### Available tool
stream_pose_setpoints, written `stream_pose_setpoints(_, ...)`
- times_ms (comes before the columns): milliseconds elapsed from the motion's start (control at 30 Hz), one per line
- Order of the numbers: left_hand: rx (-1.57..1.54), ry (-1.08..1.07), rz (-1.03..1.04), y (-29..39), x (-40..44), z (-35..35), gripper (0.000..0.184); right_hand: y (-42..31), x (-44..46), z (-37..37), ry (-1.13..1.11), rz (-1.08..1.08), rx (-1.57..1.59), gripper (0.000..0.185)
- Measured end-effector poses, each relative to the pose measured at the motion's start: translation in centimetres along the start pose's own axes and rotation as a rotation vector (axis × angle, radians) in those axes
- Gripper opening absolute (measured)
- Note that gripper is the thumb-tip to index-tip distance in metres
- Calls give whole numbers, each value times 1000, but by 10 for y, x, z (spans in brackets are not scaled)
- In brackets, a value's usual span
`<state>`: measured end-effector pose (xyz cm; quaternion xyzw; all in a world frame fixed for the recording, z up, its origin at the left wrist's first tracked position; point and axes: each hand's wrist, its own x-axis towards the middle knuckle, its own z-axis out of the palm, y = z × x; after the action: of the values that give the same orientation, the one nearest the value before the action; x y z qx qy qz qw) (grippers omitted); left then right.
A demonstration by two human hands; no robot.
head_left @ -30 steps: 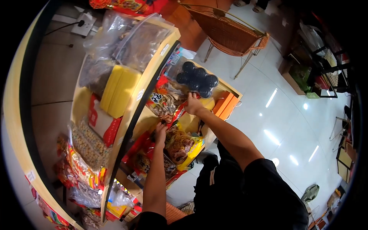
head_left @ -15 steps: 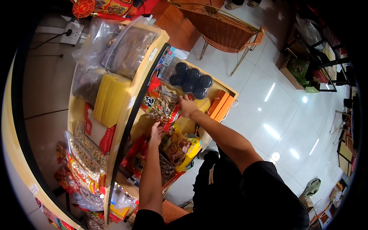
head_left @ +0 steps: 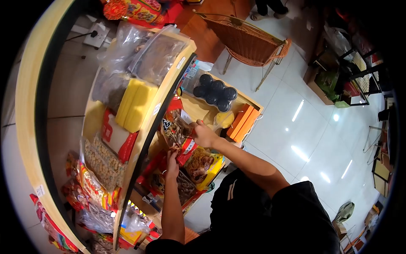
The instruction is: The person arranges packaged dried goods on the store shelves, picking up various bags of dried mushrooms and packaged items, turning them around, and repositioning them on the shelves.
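The left hand (head_left: 172,164) had its fingers drawn together at the lower end of the red dried-food packet (head_left: 174,128); whether it pinched the film could not be told. The packet lay tilted over the shelf (head_left: 198,106), its right edge pinched by the right hand (head_left: 205,134).

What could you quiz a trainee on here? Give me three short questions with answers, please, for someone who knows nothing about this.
1. True or false: the right hand holds the red bag.
2. How many black lids show in the clear pack?
3. Which colour are the boxes at the shelf corner nearest the chair?
A) green
B) orange
C) blue

Key: 1 true; 2 six; 3 B
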<state>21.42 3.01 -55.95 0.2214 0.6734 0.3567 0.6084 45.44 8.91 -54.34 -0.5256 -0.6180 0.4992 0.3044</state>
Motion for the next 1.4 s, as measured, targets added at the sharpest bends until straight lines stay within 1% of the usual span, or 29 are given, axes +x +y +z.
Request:
stream_pose_setpoints(33,-60,-4,-8,2,-10,-2,18,-9,-7,-2,-64,25,-16,49)
stream_pose_setpoints(200,-219,10,27,8,-68,-24,13,-34,-52,0,-44,-46,109,47)
stream_pose_setpoints(267,-95,-17,148,5,-92,-40,8,-48,-78,-2,-81,-8,238,49)
stream_pose_setpoints(333,-48,42,179,1,-117,-47,4,-49,-105,6,-119,128,448,45)
stream_pose_setpoints(367,99,74,229,0,-130,-49,4,-52,-114,10,-155,160,555,45)
stream_pose_setpoints(400,249,106,275,-1,-144,-52,6,-52,-127,3,-222,237,502,41)
stream_pose_setpoints(467,297,222,268,8,-172,-40,9,-22,-145,19,-167,124,355,28)
stream_pose_setpoints(500,333,209,277,2,-177,-44,9,-14,-151,21,-190,120,348,28)
stream_pose_setpoints(533,373,193,285,-6,-181,-49,10,-7,-157,21,-193,156,209,26)
stream_pose_setpoints(567,306,130,314,-40,-163,-70,11,-1,-161,23,-191,190,71,25)
stream_pose_setpoints(633,300,149,290,-53,-165,-71,10,17,-163,33,-186,261,3,27)
stream_pose_setpoints(667,302,155,271,-60,-164,-71,9,22,-163,36,-167,334,-62,29)
stream_pose_setpoints(700,186,89,218,-94,-147,-91,14,21,-159,33,-266,406,-72,36)
stream_pose_setpoints(733,193,85,214,-91,-149,-90,14,28,-154,37,-262,411,-66,36)
stream_pose_setpoints(800,204,151,-175,-82,-159,-86,32,49,-153,54,-168,400,205,61)
stream_pose_setpoints(833,219,143,-180,-84,-160,-85,32,50,-149,56,-157,410,216,61)
stream_pose_setpoints(900,213,119,-121,-88,-158,-85,39,45,-138,60,-201,477,351,88)
stream_pose_setpoints(933,232,109,-117,-91,-154,-88,39,43,-136,60,-183,477,366,88)
stream_pose_setpoints(1000,195,34,-109,-101,-142,-99,48,40,-131,62,-327,433,343,107)
stream_pose_setpoints(1033,217,26,-102,-103,-135,-100,48,42,-129,65,-310,427,359,107)
stream_pose_setpoints(1100,223,52,30,-106,-124,-104,58,44,-129,72,-399,376,363,115)
stream_pose_setpoints(1133,241,45,37,-113,-115,-110,58,49,-127,76,-442,347,361,120)
stream_pose_setpoints(1167,85,14,-8,-123,-104,-116,64,75,-125,100,-439,334,434,121)
stream_pose_setpoints(1200,-74,-19,-53,-124,-95,-117,70,68,-128,94,-445,368,392,119)
stream_pose_setpoints(1233,-106,28,-174,-105,-104,-98,75,61,-130,88,-452,401,351,116)
stream_pose_setpoints(1267,-101,19,-166,-87,-116,-76,75,67,-131,93,-453,414,309,114)
stream_pose_setpoints(1333,58,188,-158,-65,-133,-44,78,58,-137,83,-446,427,277,115)
stream_pose_setpoints(1367,-31,58,-187,-99,-103,-73,90,67,-136,86,-454,451,301,115)
stream_pose_setpoints(1400,-29,61,-182,-107,-97,-77,90,77,-134,90,-465,475,326,116)
